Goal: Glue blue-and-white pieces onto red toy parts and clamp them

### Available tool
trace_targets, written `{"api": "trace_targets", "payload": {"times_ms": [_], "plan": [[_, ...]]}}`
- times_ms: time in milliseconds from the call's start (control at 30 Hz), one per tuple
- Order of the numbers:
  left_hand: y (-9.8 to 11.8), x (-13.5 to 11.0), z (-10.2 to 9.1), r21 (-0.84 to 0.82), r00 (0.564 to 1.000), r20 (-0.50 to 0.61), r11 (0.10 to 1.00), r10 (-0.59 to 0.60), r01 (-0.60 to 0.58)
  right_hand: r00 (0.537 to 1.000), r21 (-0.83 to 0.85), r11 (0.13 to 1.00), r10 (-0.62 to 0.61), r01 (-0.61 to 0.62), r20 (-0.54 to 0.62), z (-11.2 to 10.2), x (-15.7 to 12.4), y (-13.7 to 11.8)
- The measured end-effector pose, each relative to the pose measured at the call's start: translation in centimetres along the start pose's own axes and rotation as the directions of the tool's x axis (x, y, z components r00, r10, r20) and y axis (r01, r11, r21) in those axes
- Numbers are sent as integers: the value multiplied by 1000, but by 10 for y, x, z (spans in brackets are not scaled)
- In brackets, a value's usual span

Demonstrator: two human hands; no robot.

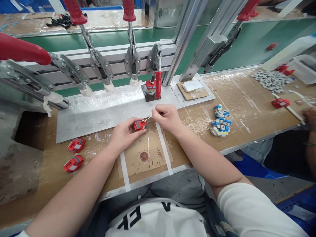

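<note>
Between the thumb and fingers of my left hand [124, 133] is a small red and grey plastic part [139, 125], held above a taped-down cardboard sheet [133, 164]. My right hand [166, 118] pinches a thin cotton swab [148, 118], whose far end meets the part; its tip is too small to make out. Below on the cardboard, a second cotton swab [148, 144] lies beside a small round dish [144, 157] of brownish content. Two similar red parts, one [76, 144] behind the other [73, 163], rest to the left of my left forearm.
Toggle clamps with red handles [128, 11] stand along a metal rail behind the base plate [98, 113]. One clamp presses on a red part [150, 86]. Blue and white pieces [221, 121] lie right, grey pieces [271, 80] farther off. Another person's hand [310, 115] is at the right edge.
</note>
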State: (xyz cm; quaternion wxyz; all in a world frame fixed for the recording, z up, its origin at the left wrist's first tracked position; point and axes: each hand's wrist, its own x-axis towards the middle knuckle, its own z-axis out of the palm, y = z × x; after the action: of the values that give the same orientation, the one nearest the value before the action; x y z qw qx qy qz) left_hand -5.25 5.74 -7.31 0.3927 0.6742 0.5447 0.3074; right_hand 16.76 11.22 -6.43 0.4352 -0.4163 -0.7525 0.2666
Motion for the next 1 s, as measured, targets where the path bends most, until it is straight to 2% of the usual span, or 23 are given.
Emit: {"api": "trace_targets", "payload": {"times_ms": [400, 633, 867, 933, 1000], "plan": [[5, 0, -1, 19, 1000, 6, 1000, -20, 20, 990, 29, 990, -142, 142, 12, 4, -2, -7], [7, 0, -1, -13, 1000, -10, 1000, -19, 19, 997, -39, 996, -78, 77, -17, 2, 0, -3], [5, 1, 0, -59, 1000, -16, 998, -20, 20, 995, 61, 993, -99, 98, 13, -4, -2, -10], [3, 3, 1, -95, 1000, -24, 995, -6, 4, 984, 138, 979, -161, 149, 79, -10, -4, -18], [0, 5, 2, -125, 999, -44, 992, 12, -17, 926, 249, 941, -289, 228, 243, -16, -8, -28]]}}
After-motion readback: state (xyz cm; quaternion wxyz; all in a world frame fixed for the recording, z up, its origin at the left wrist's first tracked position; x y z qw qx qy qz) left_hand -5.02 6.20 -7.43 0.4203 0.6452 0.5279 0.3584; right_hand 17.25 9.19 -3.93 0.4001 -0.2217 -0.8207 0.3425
